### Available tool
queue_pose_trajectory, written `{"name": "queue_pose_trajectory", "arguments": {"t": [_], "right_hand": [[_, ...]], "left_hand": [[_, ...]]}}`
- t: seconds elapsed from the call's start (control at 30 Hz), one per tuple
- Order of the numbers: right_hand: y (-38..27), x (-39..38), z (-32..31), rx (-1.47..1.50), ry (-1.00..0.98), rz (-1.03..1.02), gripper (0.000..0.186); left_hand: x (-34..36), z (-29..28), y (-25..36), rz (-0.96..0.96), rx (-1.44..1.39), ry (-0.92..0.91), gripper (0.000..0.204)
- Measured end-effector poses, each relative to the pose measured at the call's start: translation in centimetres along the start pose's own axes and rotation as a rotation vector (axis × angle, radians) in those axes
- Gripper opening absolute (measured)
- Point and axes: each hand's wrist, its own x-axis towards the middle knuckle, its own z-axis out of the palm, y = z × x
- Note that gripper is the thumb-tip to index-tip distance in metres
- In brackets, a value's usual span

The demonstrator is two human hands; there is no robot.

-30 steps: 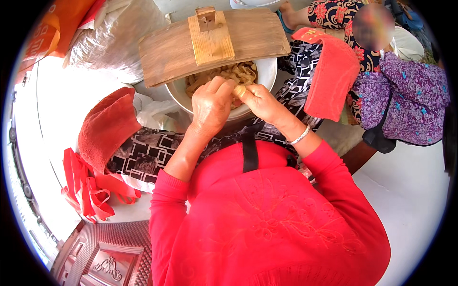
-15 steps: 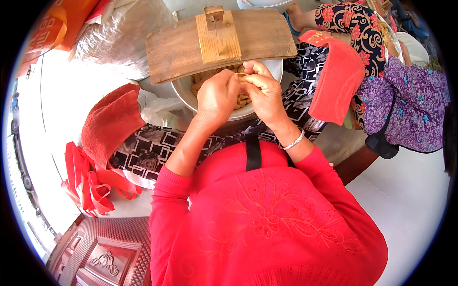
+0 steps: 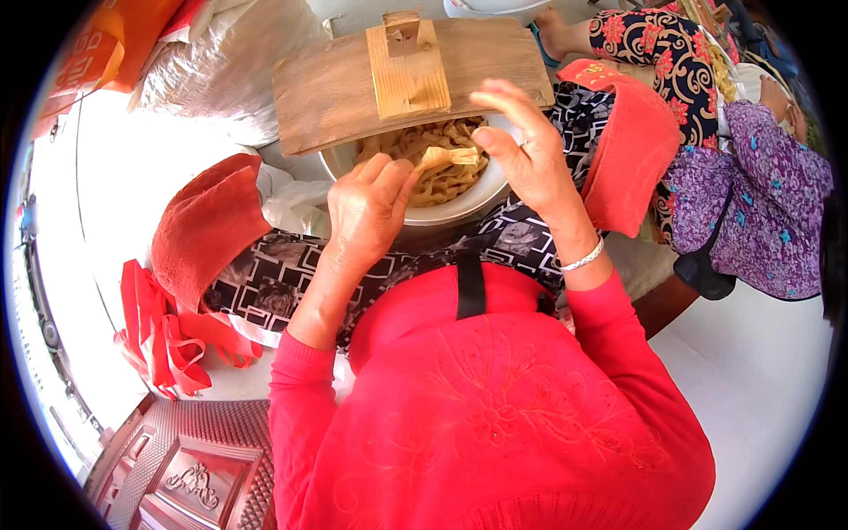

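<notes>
My left hand (image 3: 367, 201) is closed around one end of a soft, pale yellow strip (image 3: 449, 157), whose other end sticks out to the right. My right hand (image 3: 528, 157) is lifted just right of the strip, fingers apart and holding nothing. Under both hands is a white round basin (image 3: 473, 205), with many similar limp, yellowish-brown strips (image 3: 433, 187) heaped inside. A curved wooden board (image 3: 327, 93) with a lighter wooden block (image 3: 411, 75) fixed on it lies over the basin's far side and hides part of the heap.
Red cloth pads (image 3: 208, 212) cover my knees, on both sides of the basin. Plastic bags (image 3: 234, 71) lie at the far left, a red strapped bag (image 3: 163, 331) nearer. Another person (image 3: 751, 194) in patterned clothes sits at the right. A carved panel (image 3: 194, 473) stands at lower left.
My hands were together over the basin, pinching the strip between them. The right has let go and moved up and right, fingers spreading; the left has shifted left and down with the strip.
</notes>
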Motion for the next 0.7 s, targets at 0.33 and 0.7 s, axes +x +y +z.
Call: {"name": "queue_pose_trajectory", "arguments": {"t": [0.33,0.7], "right_hand": [[-0.2,3.1,-0.2,0.559,-0.469,0.487,0.010],[2.0,6.4,3.6,0.182,-0.021,0.153,0.009]], "left_hand": [[3.7,-1.5,-0.5,-0.452,-0.647,-0.323,0.020],[8.6,-1.1,-6.6,-0.390,-0.649,-0.100,0.012]]}}
